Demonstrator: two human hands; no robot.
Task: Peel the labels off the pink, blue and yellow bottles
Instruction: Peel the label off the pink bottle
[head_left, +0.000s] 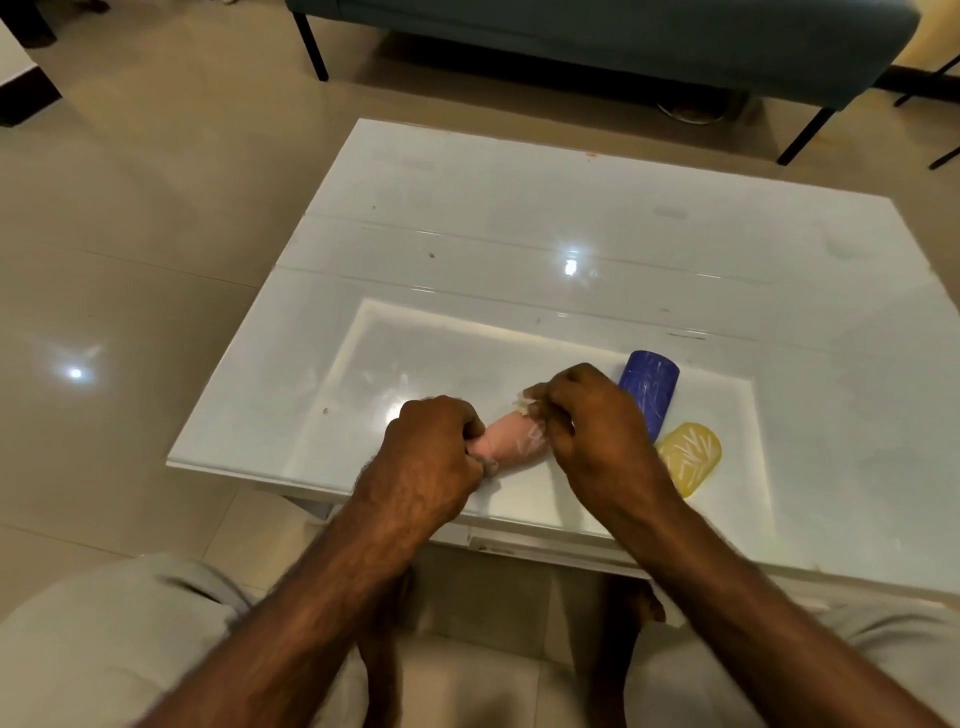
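A pink bottle (511, 441) lies on its side near the front edge of the white glossy table (519, 218). My left hand (431, 457) grips its left end. My right hand (597, 426) covers its right end, fingers pinched on a whitish strip of label (524, 408) lifting off the bottle. Pale residue streaks the pink surface. A blue bottle (649, 392) lies just right of my right hand, with scratched white marks on it. A yellow bottle (691, 457) lies in front of the blue one, partly hidden by my right wrist.
A dark bench with black legs (571, 41) stands on the tiled floor beyond the table. A round metal bowl (691, 111) sits under it. My knees show below the table's front edge.
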